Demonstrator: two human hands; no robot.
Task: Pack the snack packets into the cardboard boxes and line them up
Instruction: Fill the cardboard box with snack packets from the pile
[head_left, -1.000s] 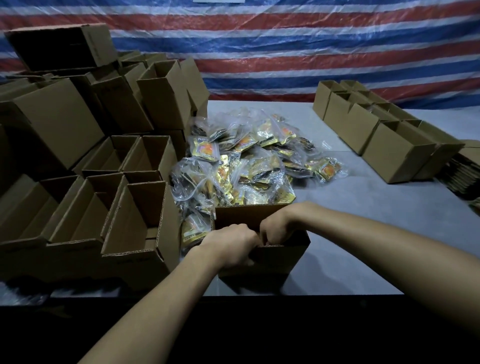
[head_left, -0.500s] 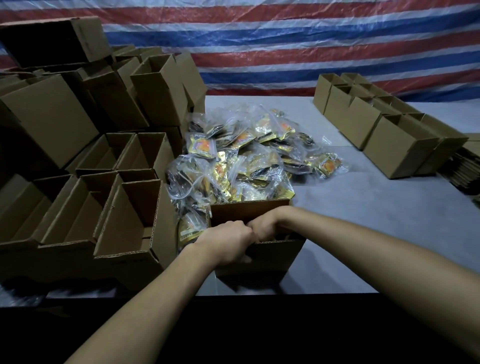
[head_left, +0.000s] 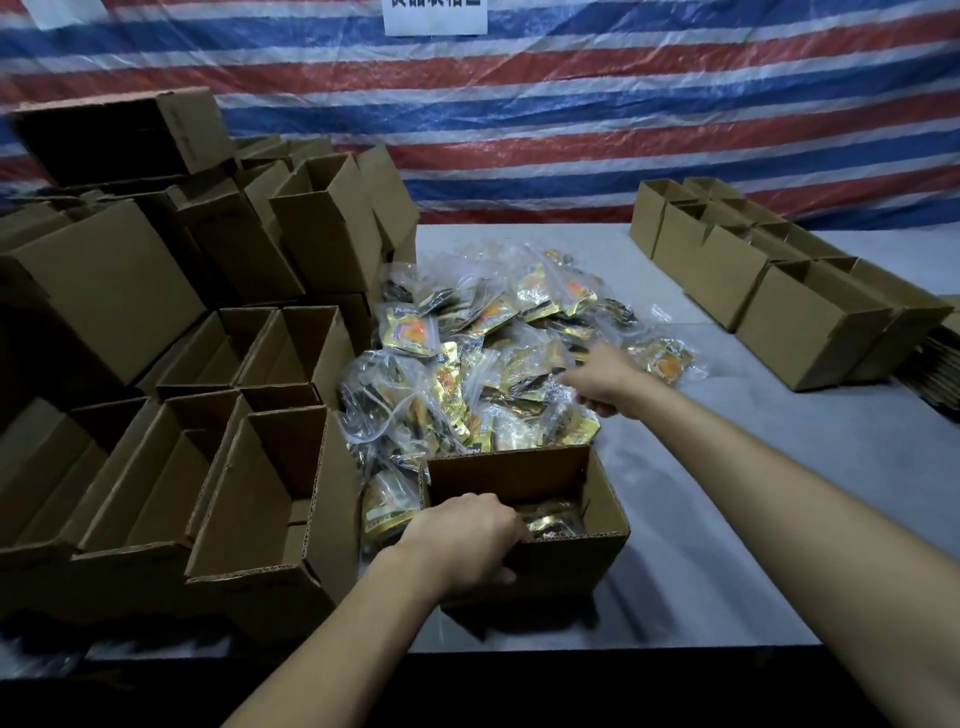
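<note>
open box (head_left: 561, 566) before me on table (head_left: 727, 493) | packet pile (head_left: 493, 364) right behind it | empty boxes (head_left: 260, 493) stacked at my left | box row (head_left: 800, 322) far right

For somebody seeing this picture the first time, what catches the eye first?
A glossy heap of snack packets lies in the middle of the table, before a striped tarp. Brown boxes flank it: a jumbled stack at left, a neat row at right. In front, the left grip holds an open box while the right grip reaches onto the heap.
</note>
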